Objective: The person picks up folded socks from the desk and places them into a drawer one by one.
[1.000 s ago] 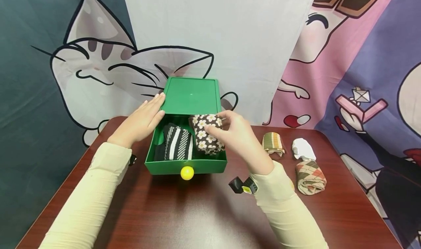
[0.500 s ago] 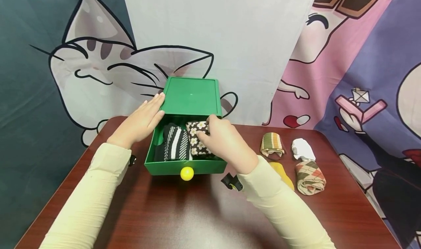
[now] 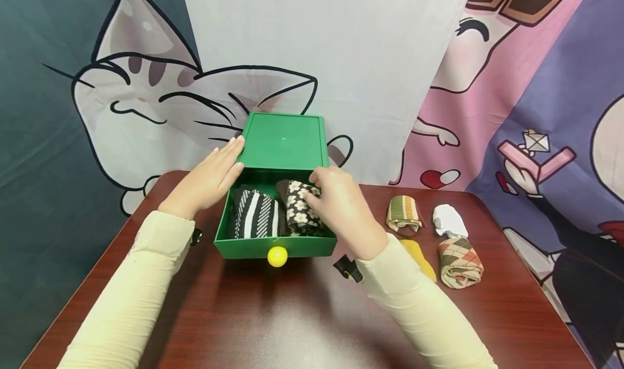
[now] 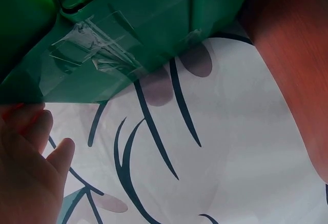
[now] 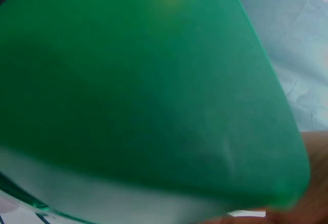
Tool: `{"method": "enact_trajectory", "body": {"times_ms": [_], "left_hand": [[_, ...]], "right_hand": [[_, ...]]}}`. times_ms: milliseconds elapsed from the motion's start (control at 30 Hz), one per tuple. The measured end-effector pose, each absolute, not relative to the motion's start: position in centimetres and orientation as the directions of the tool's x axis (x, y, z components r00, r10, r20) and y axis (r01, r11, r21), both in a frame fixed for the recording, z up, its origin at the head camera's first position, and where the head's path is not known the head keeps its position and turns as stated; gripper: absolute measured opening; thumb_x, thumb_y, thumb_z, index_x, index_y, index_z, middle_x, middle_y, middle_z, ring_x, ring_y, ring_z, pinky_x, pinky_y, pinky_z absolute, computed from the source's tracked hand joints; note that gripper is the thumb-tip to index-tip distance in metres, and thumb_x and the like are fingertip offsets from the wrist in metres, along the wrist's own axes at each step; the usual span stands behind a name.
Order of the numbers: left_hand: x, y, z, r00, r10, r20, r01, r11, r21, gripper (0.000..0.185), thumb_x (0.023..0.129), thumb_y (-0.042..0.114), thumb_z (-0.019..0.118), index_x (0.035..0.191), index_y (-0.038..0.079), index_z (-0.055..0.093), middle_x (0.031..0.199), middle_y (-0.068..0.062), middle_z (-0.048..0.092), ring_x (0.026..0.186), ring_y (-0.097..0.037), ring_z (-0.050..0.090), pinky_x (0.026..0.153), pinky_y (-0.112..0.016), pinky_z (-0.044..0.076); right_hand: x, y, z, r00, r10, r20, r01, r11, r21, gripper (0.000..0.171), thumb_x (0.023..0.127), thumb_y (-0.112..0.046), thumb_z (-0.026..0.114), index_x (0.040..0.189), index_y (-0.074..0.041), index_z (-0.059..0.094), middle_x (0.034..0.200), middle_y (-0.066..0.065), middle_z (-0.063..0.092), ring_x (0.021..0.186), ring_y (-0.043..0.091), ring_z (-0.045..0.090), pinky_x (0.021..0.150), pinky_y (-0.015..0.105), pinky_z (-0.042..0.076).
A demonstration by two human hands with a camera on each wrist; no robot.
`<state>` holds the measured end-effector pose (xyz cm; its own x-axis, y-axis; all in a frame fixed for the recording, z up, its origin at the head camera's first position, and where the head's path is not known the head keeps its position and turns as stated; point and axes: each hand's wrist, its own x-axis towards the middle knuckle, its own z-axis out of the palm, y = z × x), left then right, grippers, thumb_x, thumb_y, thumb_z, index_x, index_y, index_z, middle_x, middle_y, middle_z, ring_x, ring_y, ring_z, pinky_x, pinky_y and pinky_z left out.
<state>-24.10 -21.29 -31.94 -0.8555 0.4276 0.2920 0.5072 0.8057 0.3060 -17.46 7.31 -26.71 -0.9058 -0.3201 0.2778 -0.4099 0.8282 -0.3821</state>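
Note:
A green box (image 3: pixel 285 141) has its drawer (image 3: pixel 231 248) pulled out, with a yellow knob (image 3: pixel 277 256) on the front. In the drawer's right half, my right hand (image 3: pixel 343 204) holds a rolled dark sock with white flowers (image 3: pixel 298 209) between thumb and fingers. A rolled black-and-white striped sock (image 3: pixel 255 214) lies to its left. My left hand (image 3: pixel 207 179) rests its straight fingers along the box's left side; the left wrist view shows those fingertips (image 4: pixel 64 152) at the box edge. Green drawer wall (image 5: pixel 154 90) fills most of the right wrist view, hiding the grip.
On the brown table (image 3: pixel 292 315), to the right, lie a green-and-yellow striped rolled sock (image 3: pixel 403 214), a white bundle (image 3: pixel 449 221) and an argyle rolled sock (image 3: pixel 460 263). A yellow item (image 3: pixel 418 258) is partly behind my right sleeve. A printed cloth (image 3: pixel 370 60) hangs behind the box.
My right hand has lowered the flowered sock into the drawer, going left and then slightly back right. The striped sock has shifted left. My left hand stays in place.

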Motion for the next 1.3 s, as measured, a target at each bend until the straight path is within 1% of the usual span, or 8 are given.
{"method": "enact_trajectory", "body": {"times_ms": [167,300,433,600,767,867,1033,1300], "left_hand": [[-24.2,-21.2,-32.0,-0.853,0.431,0.293,0.511,0.805,0.302,0.06,0.112,0.033,0.031,0.162,0.002,0.017,0.168,-0.014,0.019,0.156,-0.029,0.013,0.127,-0.048,0.009],[-24.2,-21.3,-32.0,-0.853,0.431,0.296,0.511,0.806,0.299,0.06,0.112,0.033,0.031,0.161,0.001,0.018,0.167,-0.015,0.02,0.156,-0.029,0.013,0.126,-0.049,0.009],[-24.2,-21.4,-31.9,-0.852,0.432,0.295,0.511,0.807,0.296,0.059,0.112,0.032,0.032,0.161,0.001,0.019,0.167,-0.015,0.02,0.155,-0.029,0.014,0.126,-0.049,0.009],[-24.1,-21.4,-31.9,-0.853,0.433,0.29,0.509,0.812,0.285,0.06,0.112,0.033,0.032,0.161,0.002,0.019,0.167,-0.014,0.02,0.156,-0.029,0.014,0.127,-0.048,0.009],[-24.1,-21.4,-31.9,-0.854,0.432,0.289,0.506,0.817,0.275,0.06,0.112,0.033,0.032,0.162,0.003,0.019,0.168,-0.013,0.02,0.156,-0.028,0.013,0.127,-0.048,0.009],[-24.1,-21.5,-31.9,-0.854,0.434,0.288,0.507,0.819,0.269,0.06,0.112,0.033,0.031,0.162,0.003,0.019,0.168,-0.013,0.02,0.156,-0.028,0.014,0.126,-0.048,0.01],[-24.1,-21.5,-31.9,-0.857,0.43,0.286,0.502,0.822,0.269,0.06,0.112,0.034,0.032,0.162,0.003,0.018,0.168,-0.013,0.02,0.156,-0.029,0.013,0.127,-0.048,0.009],[-24.1,-21.4,-31.8,-0.862,0.426,0.276,0.496,0.824,0.274,0.061,0.112,0.034,0.031,0.162,0.003,0.017,0.168,-0.013,0.018,0.156,-0.028,0.012,0.127,-0.047,0.007]], "right_hand": [[-17.4,8.7,-27.1,-0.897,-0.293,0.33,-0.423,0.786,-0.451,0.019,0.095,-0.014,0.071,0.109,-0.002,0.072,0.102,0.011,0.073,0.082,0.022,0.069,0.076,0.037,0.057],[-17.0,9.8,-27.3,-0.895,-0.241,0.376,-0.423,0.727,-0.541,0.017,0.095,-0.018,0.069,0.108,-0.006,0.072,0.097,0.005,0.074,0.081,0.019,0.067,0.074,0.037,0.056],[-16.1,11.0,-27.6,-0.869,-0.191,0.456,-0.468,0.613,-0.636,0.013,0.095,-0.016,0.07,0.104,-0.009,0.074,0.091,0.0,0.074,0.076,0.014,0.067,0.072,0.034,0.058],[-14.5,11.9,-28.4,-0.833,-0.155,0.532,-0.531,0.495,-0.688,0.009,0.094,-0.012,0.071,0.101,-0.01,0.075,0.087,-0.003,0.073,0.075,0.01,0.066,0.069,0.026,0.056],[-12.6,12.4,-29.1,-0.814,-0.161,0.558,-0.574,0.366,-0.732,0.007,0.093,-0.006,0.072,0.1,-0.008,0.075,0.083,-0.003,0.071,0.071,0.014,0.066,0.059,0.022,0.053],[-11.4,12.5,-29.5,-0.812,-0.186,0.552,-0.583,0.281,-0.763,0.007,0.094,-0.002,0.07,0.099,-0.005,0.073,0.081,0.002,0.07,0.07,0.017,0.067,0.058,0.024,0.055],[-9.9,12.4,-30.6,-0.826,-0.27,0.495,-0.546,0.161,-0.822,0.009,0.095,0.004,0.066,0.1,-0.001,0.072,0.083,0.01,0.071,0.07,0.018,0.07,0.065,0.032,0.062],[-8.7,10.9,-33.0,-0.859,-0.379,0.345,-0.424,0.148,-0.893,0.009,0.099,-0.005,0.063,0.1,-0.003,0.072,0.083,0.009,0.073,0.069,0.022,0.072,0.065,0.036,0.063]]}}
